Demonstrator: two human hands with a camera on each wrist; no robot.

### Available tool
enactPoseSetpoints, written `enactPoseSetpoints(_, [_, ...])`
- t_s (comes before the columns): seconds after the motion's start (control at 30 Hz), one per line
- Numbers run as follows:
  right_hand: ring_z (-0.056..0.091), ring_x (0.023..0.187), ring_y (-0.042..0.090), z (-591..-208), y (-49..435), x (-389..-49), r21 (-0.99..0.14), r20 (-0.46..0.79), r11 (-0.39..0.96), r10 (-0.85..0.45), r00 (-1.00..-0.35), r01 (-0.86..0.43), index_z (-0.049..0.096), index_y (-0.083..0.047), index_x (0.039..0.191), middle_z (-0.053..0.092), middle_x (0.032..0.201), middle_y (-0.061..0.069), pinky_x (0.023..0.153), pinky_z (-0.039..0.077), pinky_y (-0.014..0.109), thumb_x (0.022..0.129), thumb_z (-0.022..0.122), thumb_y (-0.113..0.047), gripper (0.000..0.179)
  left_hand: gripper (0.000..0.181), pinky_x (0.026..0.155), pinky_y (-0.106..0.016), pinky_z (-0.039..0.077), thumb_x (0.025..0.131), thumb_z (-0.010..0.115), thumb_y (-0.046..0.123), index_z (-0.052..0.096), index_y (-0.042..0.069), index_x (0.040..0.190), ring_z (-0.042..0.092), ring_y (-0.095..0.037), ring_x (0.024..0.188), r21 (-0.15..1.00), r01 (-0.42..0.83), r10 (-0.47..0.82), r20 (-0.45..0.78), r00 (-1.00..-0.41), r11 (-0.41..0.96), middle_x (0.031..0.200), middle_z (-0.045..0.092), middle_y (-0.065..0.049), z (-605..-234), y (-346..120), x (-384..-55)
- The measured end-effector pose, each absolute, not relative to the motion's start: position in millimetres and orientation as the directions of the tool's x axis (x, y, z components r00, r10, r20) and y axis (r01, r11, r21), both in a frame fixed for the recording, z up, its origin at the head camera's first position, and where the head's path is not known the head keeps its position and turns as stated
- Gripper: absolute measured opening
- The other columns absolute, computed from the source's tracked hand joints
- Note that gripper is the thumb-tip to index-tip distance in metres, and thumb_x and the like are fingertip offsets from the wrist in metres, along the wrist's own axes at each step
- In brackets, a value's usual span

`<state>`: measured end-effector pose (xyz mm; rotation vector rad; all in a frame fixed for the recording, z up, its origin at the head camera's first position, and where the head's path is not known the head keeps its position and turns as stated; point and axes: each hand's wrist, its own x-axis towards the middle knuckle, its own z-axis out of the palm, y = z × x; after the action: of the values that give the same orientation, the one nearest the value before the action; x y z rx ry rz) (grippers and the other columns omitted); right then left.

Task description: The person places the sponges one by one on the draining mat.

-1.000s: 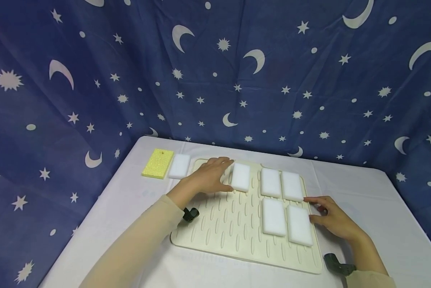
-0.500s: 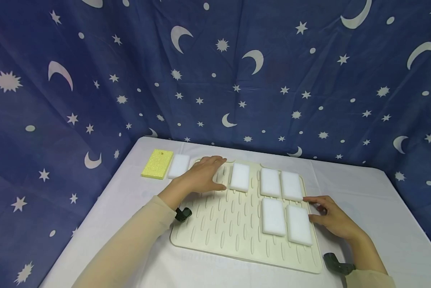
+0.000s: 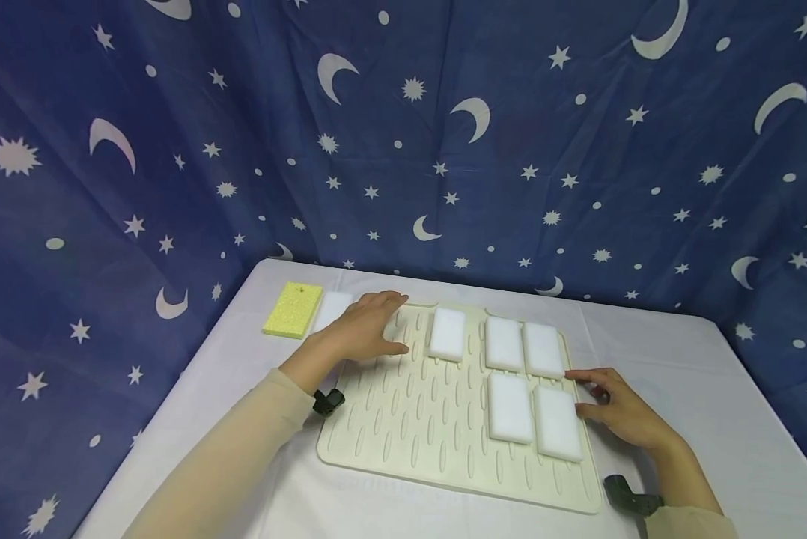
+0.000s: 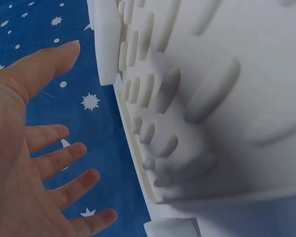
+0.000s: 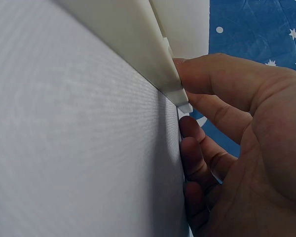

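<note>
My left hand (image 3: 358, 329) hovers over the far left part of a cream ridged drying mat (image 3: 437, 464), fingers spread and holding nothing. To its right lies a white sponge block (image 3: 447, 335), apart from the fingers. My right hand (image 3: 622, 408) is at the mat's right edge; in the right wrist view its fingertips meet the mat's side (image 5: 138, 44), the lower fingers loosely bent on the cloth. Near it lie white sponges in two rows: the far pair (image 3: 543, 350) and the near pair (image 3: 557, 423). Whether the right fingers touch a sponge is unclear.
A yellow sponge (image 3: 293, 311) lies on the white tablecloth (image 3: 221, 389) left of the mat. Beside it another white sponge (image 3: 332, 308) is partly hidden behind my left hand. A blue curtain (image 3: 376, 135) with moons and stars hangs behind the table.
My left hand has drawn away to the left from the lone white sponge on the mat, now partly covering the white sponge off the mat. My right hand has stayed in place.
</note>
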<state>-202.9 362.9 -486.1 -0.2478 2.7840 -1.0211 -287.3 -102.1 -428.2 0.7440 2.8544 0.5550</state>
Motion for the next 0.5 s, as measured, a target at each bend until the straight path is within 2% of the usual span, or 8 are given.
enactPoseSetpoints(0.5, [0.045,0.110,0.026,-486.7,362.3,-203.5,-0.645,-0.100,0.759,-0.197,-0.975,-0.088,0.061,-0.012,0.143,0.050,0.129,0.016,0.088,0.041,0.035,0.090,0.079,-0.020,0.056,0.095,0.126,-0.054,0.026,0.090,0.077,0.050,0.030,0.015,0.164,0.026,-0.035,0.156,0.415,0.415,0.467,-0.028,-0.884,0.810,0.169,0.030,-0.007,-428.1,-125.1,-293.2])
